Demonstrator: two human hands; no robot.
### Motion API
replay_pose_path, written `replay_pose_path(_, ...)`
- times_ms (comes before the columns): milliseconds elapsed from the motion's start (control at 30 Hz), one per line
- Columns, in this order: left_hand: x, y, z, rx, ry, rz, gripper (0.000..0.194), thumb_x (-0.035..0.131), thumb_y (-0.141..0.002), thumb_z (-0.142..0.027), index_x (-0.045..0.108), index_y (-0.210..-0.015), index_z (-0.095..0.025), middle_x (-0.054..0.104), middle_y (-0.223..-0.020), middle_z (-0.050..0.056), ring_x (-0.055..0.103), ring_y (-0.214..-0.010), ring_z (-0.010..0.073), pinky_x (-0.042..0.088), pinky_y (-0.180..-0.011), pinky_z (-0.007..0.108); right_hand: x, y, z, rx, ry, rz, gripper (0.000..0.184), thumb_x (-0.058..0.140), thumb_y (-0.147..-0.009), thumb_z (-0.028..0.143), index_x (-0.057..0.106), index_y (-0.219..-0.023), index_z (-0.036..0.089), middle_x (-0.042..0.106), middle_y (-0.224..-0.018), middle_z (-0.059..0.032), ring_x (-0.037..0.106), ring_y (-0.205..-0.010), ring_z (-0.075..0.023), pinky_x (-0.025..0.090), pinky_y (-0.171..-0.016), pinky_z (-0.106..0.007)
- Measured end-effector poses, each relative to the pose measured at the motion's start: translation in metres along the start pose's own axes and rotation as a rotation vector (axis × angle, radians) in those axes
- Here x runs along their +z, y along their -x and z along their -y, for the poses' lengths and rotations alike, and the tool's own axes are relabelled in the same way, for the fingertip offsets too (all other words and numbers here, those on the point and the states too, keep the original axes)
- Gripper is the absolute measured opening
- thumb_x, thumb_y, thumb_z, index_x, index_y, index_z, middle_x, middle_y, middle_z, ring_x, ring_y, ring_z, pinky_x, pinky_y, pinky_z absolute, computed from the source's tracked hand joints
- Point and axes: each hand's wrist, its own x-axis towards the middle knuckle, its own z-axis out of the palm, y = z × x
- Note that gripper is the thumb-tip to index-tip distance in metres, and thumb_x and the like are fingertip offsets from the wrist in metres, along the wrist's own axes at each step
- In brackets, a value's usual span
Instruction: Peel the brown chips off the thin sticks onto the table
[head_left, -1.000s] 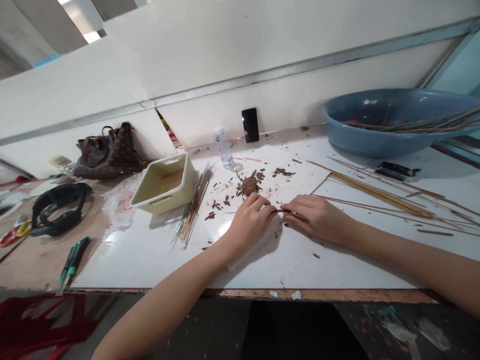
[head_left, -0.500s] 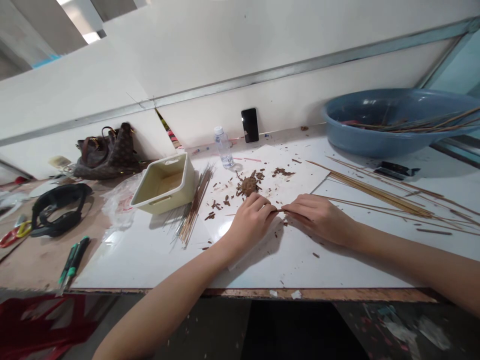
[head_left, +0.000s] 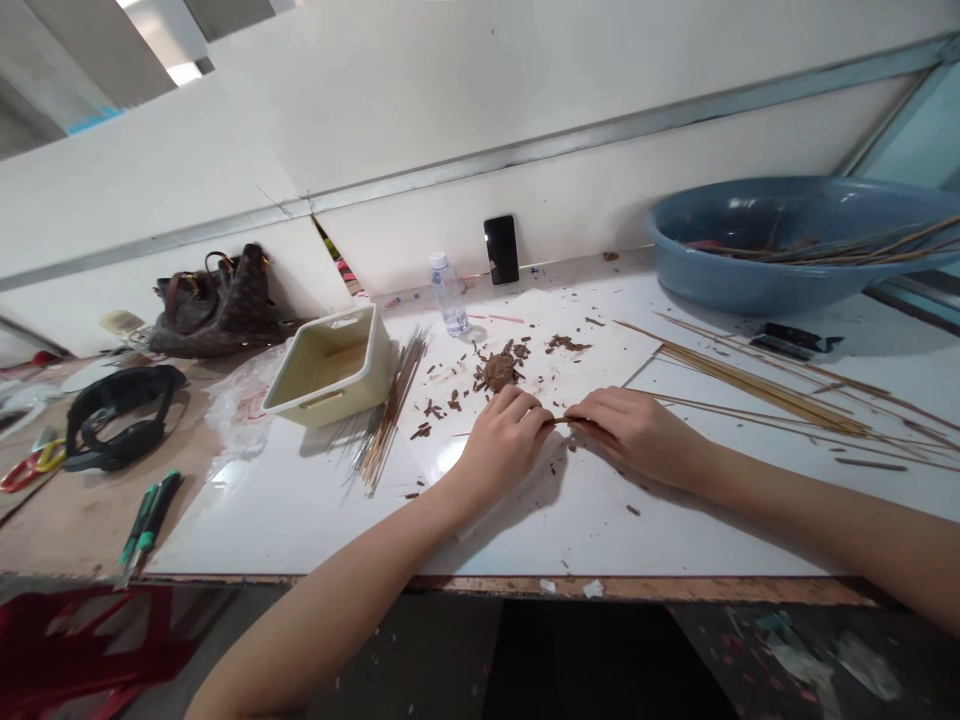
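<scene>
Between my two hands runs a thin brown stick [head_left: 560, 420], level and low over the white table. My left hand [head_left: 511, 430] is closed around its left part, and a thin end pokes out past the wrist side. My right hand [head_left: 616, 425] grips the other part, fingers pressed together. Just beyond my left hand sits a brown lump of clay-like material [head_left: 499, 371] with small dark pieces scattered about it. To the right lies a bundle of tan sticks [head_left: 765, 388]. Left of my hands is a bunch of thin brown and grey sticks [head_left: 394, 405].
A cream plastic bin [head_left: 330, 408] stands left, beside a clear bottle [head_left: 448, 295]. A phone [head_left: 501, 250] leans on the back wall. A big blue basin [head_left: 780, 285] holds long sticks at right. Green-black cutters [head_left: 150, 520], a black headset-like strap [head_left: 120, 420] and a brown handbag [head_left: 217, 310] lie left.
Almost nothing differs. Both hands keep their hold on the stick in the same place; the whole view has shifted very slightly.
</scene>
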Motion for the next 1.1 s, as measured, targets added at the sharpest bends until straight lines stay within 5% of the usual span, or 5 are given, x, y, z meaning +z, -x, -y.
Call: replay_pose_path(1100, 0.0004, 0.0, -0.0006, -0.035, -0.027, 0.003, 0.019, 0.061, -0.113, -0.021, 0.068, -0.095, -0.02, 0.072, -0.096, 0.008, 0.062, -0.098, 0.0265, 0.059, -0.086, 0.042, -0.004, -0.0023, 0.0028, 0.044, 0.032, -0.003, 0.019, 0.053, -0.114, 0.024, 0.071, -0.117, 0.021, 0.079, -0.099, -0.0111, 0.073, -0.085, -0.0281, 0.059, -0.077, -0.044)
